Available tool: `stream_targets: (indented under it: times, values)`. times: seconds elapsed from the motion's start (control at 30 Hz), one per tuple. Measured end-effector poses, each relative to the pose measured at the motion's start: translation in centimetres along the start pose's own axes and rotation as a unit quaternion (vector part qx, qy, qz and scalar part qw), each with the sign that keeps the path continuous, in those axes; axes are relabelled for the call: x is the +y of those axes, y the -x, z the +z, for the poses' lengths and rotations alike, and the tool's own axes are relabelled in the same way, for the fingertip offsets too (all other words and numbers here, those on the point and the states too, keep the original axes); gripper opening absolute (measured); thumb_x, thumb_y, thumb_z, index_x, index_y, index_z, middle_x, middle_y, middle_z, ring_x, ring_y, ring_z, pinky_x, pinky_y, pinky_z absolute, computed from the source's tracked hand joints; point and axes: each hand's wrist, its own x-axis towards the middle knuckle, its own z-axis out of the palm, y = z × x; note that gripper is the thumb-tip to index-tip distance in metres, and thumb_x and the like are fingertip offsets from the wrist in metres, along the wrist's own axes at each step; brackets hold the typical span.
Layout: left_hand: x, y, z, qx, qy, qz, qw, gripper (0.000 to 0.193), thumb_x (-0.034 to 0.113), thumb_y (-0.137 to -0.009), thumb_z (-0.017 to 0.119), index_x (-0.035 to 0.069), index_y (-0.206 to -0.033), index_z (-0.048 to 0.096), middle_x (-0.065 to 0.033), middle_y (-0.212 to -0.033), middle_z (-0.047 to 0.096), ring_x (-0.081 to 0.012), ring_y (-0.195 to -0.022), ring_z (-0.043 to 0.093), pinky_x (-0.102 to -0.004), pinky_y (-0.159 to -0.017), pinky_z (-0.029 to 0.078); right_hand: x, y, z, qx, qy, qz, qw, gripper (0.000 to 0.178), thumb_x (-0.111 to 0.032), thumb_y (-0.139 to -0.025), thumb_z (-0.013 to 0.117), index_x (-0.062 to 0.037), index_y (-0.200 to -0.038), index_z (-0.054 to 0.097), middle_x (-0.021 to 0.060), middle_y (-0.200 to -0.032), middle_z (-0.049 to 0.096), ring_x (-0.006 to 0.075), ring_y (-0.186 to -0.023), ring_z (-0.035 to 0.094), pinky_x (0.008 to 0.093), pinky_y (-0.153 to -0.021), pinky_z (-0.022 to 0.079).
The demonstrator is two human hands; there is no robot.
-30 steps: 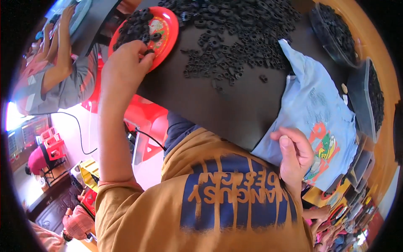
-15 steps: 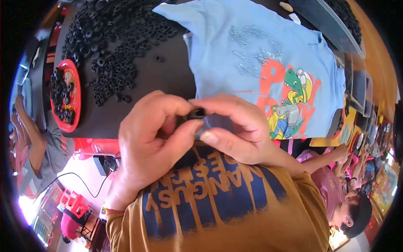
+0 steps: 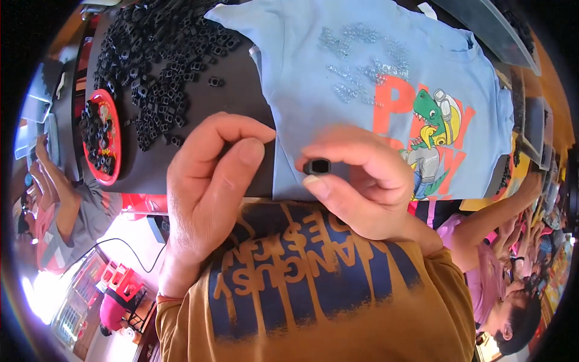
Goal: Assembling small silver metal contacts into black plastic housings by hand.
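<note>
My right hand (image 3: pixel 368 187) pinches a small black plastic piece with a squarish hole (image 3: pixel 319 166) between thumb and index finger; the hole faces up toward me. My left hand (image 3: pixel 208 181) is apart from it, at the table's near edge. Its thumb and curled fingers come together, and anything between them is hidden. Ahead of my right hand lies a light blue T-shirt (image 3: pixel 301 78) with a cartoon print, spread over the table. Several tiny shiny metal coils, which look like springs (image 3: pixel 362 75), are scattered on the cloth. A large heap of similar black pieces (image 3: pixel 163 66) lies ahead of my left hand.
At the left stands a red plate (image 3: pixel 114 139) with more black pieces on it. The dark tabletop (image 3: pixel 232 84) shows between heap and shirt. Clear plastic bins (image 3: pixel 500 36) stand at the far right. Other people sit on both sides, one in pink (image 3: pixel 482 271) close on the right.
My hands were together around the black piece. They have drawn apart; the left one has let go, and the piece is now in my right hand with its hole turned up.
</note>
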Motion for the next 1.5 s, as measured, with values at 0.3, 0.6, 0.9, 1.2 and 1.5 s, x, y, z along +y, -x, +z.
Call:
stream_targets:
  times: [0.3,0.6,0.9,1.2,1.5]
  values:
    - [-0.2,-3.5,1.4,-0.005,-0.232,0.217,0.948,0.009,-0.002,-0.079,0.058,0.001,-0.088,0.06,-0.0076,-0.072,0.053,-0.018,-0.063,0.05,-0.0262,-0.058,0.041,-0.5,0.6,-0.4,-0.079,0.122,-0.008,0.989,0.02,-0.003,-0.073,0.071,0.0018,-0.091,0.063,0.0111,-0.083,0.063,0.0242,-0.072,0.059,0.0313,-0.062,0.044]
    - [-1.1,-7.9,3.7,0.013,-0.439,0.357,0.825,0.01,0.01,-0.079,0.061,0.009,-0.089,0.06,-0.0083,-0.077,0.054,-0.0303,-0.066,0.056,-0.0378,-0.056,0.046,0.5,0.7,-0.4,-0.038,0.03,-0.025,0.999,0.02,-0.005,-0.071,0.07,-0.0039,-0.089,0.062,0.0074,-0.074,0.061,0.0257,-0.064,0.058,0.0349,-0.057,0.042]
    - [-1.2,-8.4,4.0,-0.022,-0.489,0.337,0.804,0.009,0.012,-0.078,0.062,0.008,-0.086,0.06,-0.0081,-0.077,0.054,-0.03,-0.065,0.056,-0.0375,-0.054,0.045,0.3,0.7,-1.1,-0.067,-0.002,-0.027,0.997,0.024,0.0,-0.074,0.07,0.002,-0.097,0.063,0.0117,-0.086,0.063,0.022,-0.072,0.06,0.0312,-0.062,0.042]
    - [2.5,-2.9,2.4,-0.078,-0.165,0.042,0.982,0.006,0.007,-0.083,0.049,0.001,-0.085,0.049,0.0022,-0.076,0.043,-0.0055,-0.068,0.035,-0.0191,-0.059,0.029,0.1,1.1,-1.2,0.012,-0.014,0.011,1.0,0.026,0.005,-0.076,0.066,0.0053,-0.101,0.059,0.0146,-0.094,0.06,0.0213,-0.086,0.057,0.032,-0.075,0.044]
    - [2.2,-1.7,0.5,-0.198,-0.231,0.1,0.947,0.009,0.009,-0.078,0.051,0.001,-0.077,0.048,-0.0038,-0.068,0.043,-0.0127,-0.06,0.04,-0.0253,-0.055,0.032,0.3,0.7,-0.4,0.039,0.097,-0.053,0.993,0.028,0.004,-0.07,0.069,-0.0019,-0.097,0.065,0.0085,-0.084,0.059,0.0193,-0.073,0.058,0.0277,-0.059,0.045]
